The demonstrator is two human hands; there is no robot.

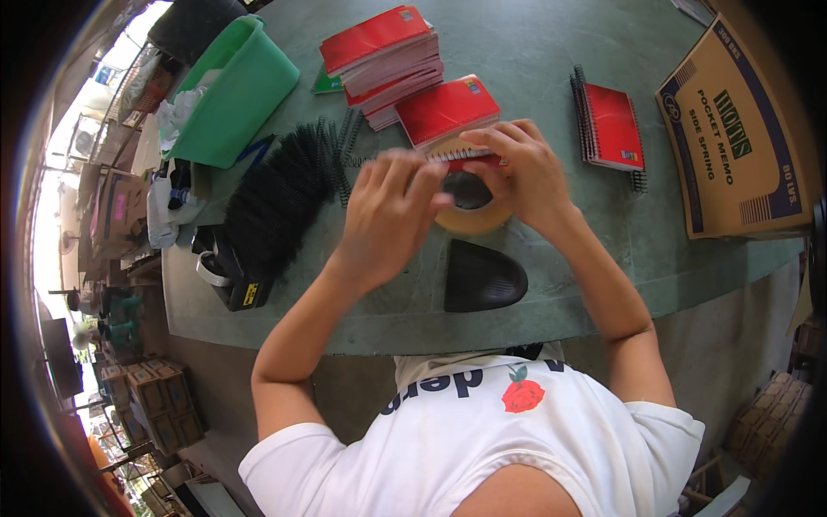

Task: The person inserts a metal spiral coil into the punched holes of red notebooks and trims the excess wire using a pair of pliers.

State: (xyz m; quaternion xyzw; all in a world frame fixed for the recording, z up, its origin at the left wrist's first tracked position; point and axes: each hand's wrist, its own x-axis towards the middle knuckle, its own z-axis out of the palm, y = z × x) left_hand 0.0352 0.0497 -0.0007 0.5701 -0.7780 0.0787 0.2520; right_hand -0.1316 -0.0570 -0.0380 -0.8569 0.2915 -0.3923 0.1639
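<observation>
Pinched between my right hand's (530, 177) thumb and fingers is a small red notebook (476, 161), seen edge-on with a row of spiral loops along its upper edge. My left hand (388, 202) is at the notebook's left end, fingers bent and smeared by motion; whether they grip anything is unclear. A tan ring (472, 226), like a tape roll, lies under the hands with a dark centre. Just beyond them rests a stack of red notebooks (450, 110). Nearer me sits a black half-oval piece (484, 277). Left of my left hand is a heap of black spiral coils (280, 194).
A taller stack of red notebooks (379, 41) stands farther back. Spiral-bound red notebooks (613, 125) lie right, before a cardboard carton (732, 138). On the left are a green bin (250, 90) and a black tool with a metal band (231, 271) near the green tabletop's (362, 319) edge.
</observation>
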